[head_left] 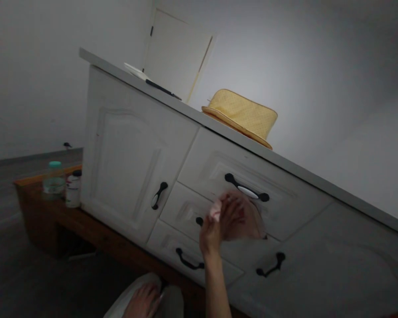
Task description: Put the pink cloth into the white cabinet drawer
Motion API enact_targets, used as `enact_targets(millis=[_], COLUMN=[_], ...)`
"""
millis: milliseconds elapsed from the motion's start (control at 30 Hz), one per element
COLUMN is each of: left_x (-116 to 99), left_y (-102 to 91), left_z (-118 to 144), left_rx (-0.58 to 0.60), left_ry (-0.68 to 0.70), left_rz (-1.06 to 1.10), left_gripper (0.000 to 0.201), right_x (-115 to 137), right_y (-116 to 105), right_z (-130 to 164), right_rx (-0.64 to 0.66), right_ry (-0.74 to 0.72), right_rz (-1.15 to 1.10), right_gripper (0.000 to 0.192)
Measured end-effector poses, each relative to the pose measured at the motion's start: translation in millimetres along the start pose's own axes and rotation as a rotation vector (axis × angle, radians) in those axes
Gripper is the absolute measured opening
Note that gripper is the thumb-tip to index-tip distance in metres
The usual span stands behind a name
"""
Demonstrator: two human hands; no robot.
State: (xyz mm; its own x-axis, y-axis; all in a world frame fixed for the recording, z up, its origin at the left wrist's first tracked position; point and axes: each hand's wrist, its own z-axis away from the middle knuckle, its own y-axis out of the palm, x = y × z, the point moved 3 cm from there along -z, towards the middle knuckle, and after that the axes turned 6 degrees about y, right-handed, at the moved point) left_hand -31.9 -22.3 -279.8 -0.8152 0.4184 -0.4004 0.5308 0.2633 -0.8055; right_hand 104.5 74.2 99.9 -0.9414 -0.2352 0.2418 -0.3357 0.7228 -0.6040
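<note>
My right hand (219,225) is raised in front of a white cabinet (126,150), at the middle drawer (182,207). Its fingers are closed on a pinkish, motion-blurred cloth (247,218) that lies against the drawer front just below the top drawer's black handle (247,190). Part of the middle drawer's handle is hidden behind the hand and cloth. My left hand (142,302) rests low at the frame's bottom on white fabric over my knee, fingers apart, holding nothing.
A yellow straw hat (242,115) sits on the cabinet top, with paper and a dark pen (146,77) farther left. Two bottles (61,183) stand on a wooden base (36,198) left of the cabinet. A white door (177,55) is behind.
</note>
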Motion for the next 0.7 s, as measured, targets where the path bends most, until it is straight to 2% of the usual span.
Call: enact_targets(millis=[133,233,333,500,600,700], left_x=[-6.9,-11.2,-13.3,-11.6,-8.8,-3.5], left_y=[-4.9,-11.9,-15.7,-15.5,-15.3,-11.7], left_z=[-7.3,-10.4,-11.2,-10.3,-11.9,-12.4], left_rx=[0.090,0.133,0.132,0.169,0.170,0.186], left_ry=[-0.082,-0.124,-0.129,-0.109,-0.075,-0.038], left_rz=[0.038,0.072,0.100,0.136,0.125,0.094], left_gripper=[0.035,0.036,0.036,0.038,0.041,0.042], right_x=[71.2,93.4,96.6,96.4,93.5,82.8], right_y=[22.6,34.4,36.6,35.3,47.6,67.5], right_z=[-11.7,-14.4,-14.4,-13.8,-2.2,28.2], right_rx=[0.079,0.055,0.042,0.126,0.255,0.462], right_ry=[-0.188,-0.268,-0.266,-0.267,-0.331,-0.388], right_rz=[0.095,0.128,0.123,0.057,-0.036,-0.157], right_gripper=[0.072,0.075,0.076,0.073,0.076,0.079])
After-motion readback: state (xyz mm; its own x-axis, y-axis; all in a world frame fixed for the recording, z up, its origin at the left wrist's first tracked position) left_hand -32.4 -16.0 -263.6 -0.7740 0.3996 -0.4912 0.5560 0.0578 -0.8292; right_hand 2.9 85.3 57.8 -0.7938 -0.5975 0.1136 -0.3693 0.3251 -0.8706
